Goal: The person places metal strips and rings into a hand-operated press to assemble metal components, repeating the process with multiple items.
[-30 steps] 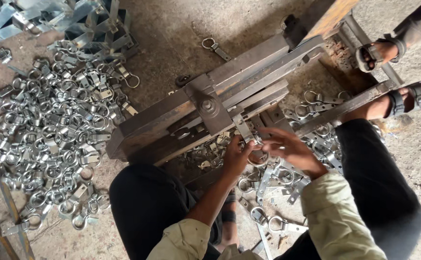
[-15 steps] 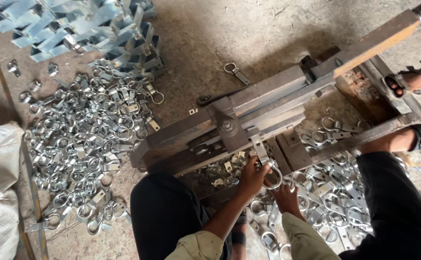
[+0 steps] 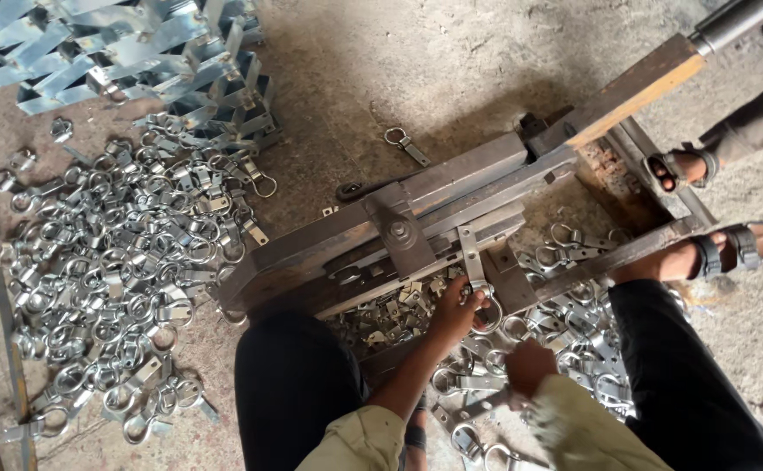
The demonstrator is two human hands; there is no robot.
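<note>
Gripping a ring clamp (image 3: 484, 301) at the press (image 3: 416, 222), the left hand (image 3: 453, 310) is curled closed.

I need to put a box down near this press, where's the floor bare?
Bare concrete floor lies beyond the press, between the stack of zinc strips and the wooden lever; only one loose ring clip lies there. Crowded: the ring pile on the left, and under the press around the left hand and right hand.

head view | steep downward | close over hands, press (image 3: 434, 227), floor
</note>
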